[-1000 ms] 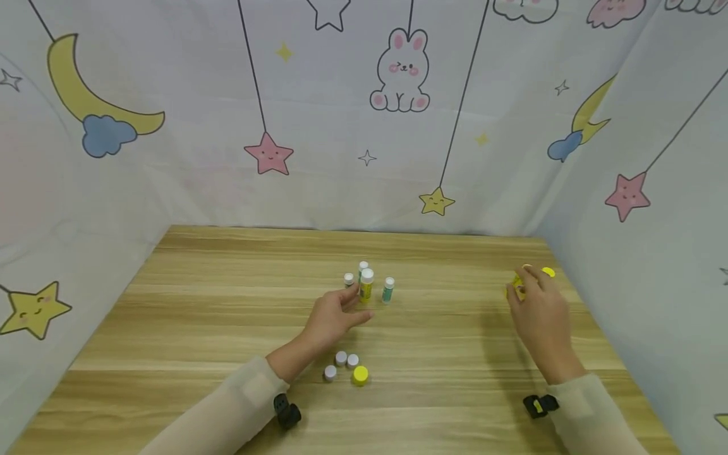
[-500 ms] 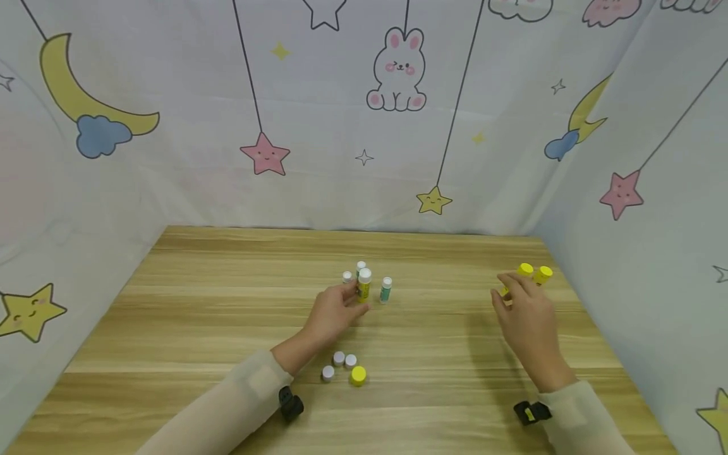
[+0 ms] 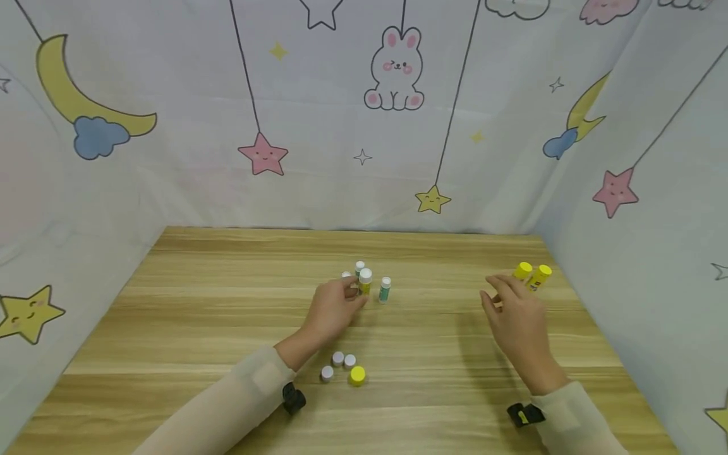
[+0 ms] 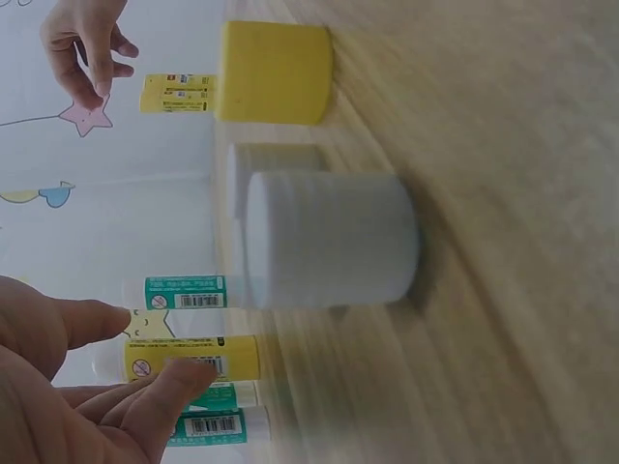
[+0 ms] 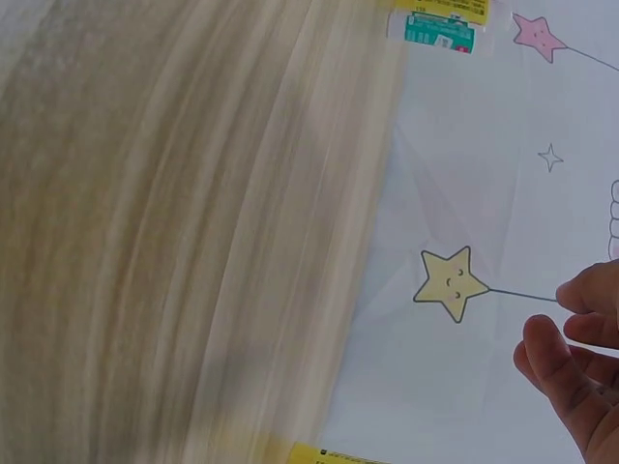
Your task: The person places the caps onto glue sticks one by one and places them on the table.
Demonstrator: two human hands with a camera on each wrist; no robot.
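My left hand (image 3: 330, 309) reaches around an uncapped yellow glue stick (image 3: 366, 287) with a white top. In the left wrist view, its fingers (image 4: 160, 396) overlap the stick, while a gap shows beside the thumb. Around it stand three smaller teal glue sticks, one (image 3: 385, 291) to its right and the others behind and left, partly hidden. My right hand (image 3: 520, 319) hovers in front of yellow-capped glue sticks (image 3: 538, 278) at the far right. Its fingers are loosely bent, with nothing between them in the right wrist view.
Nearer me on the wooden table (image 3: 227, 284) lie a yellow cap (image 3: 357, 376) and three whitish caps (image 3: 349, 361). These caps look large in the left wrist view. A printed cloth wall (image 3: 330, 189) closes off the table's back, and another cloth stands at the right.
My right hand has drawn left and toward me, away from the yellow-capped sticks, uncovering them. The left thumb and fingers have come closer together around the uncapped yellow stick, which shifted slightly.
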